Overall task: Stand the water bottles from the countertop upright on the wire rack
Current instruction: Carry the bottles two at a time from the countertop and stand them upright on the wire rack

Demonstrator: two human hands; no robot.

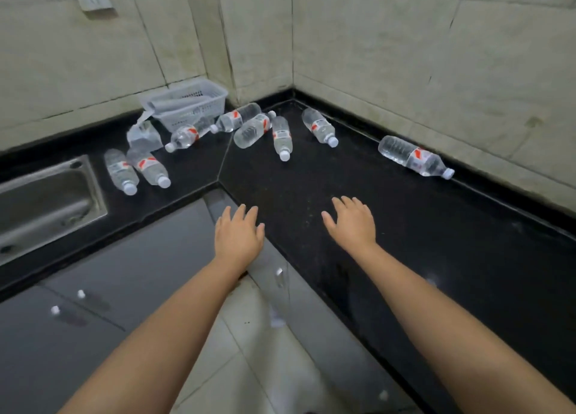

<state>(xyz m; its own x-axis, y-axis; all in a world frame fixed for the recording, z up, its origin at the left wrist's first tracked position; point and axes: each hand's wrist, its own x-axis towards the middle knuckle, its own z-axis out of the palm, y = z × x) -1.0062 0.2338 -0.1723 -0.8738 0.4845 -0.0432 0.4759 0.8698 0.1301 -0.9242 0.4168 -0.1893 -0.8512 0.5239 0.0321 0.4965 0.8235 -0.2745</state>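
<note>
Fingers [346, 204] of both hands spread, holding nothing — nearest water bottle [282, 137] lies ahead, cap toward the right hand [352, 223], seemingly closer.

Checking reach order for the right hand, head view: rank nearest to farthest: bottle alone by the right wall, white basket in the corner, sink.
From the right hand:
1. Lone bottle, lying on its side along the right wall, ahead and to the right.
2. White basket, against the back wall, ahead and to the left.
3. Sink, far left, beyond the left hand.

Head view looks steeply down, close above the corner countertop [311, 195].
</note>
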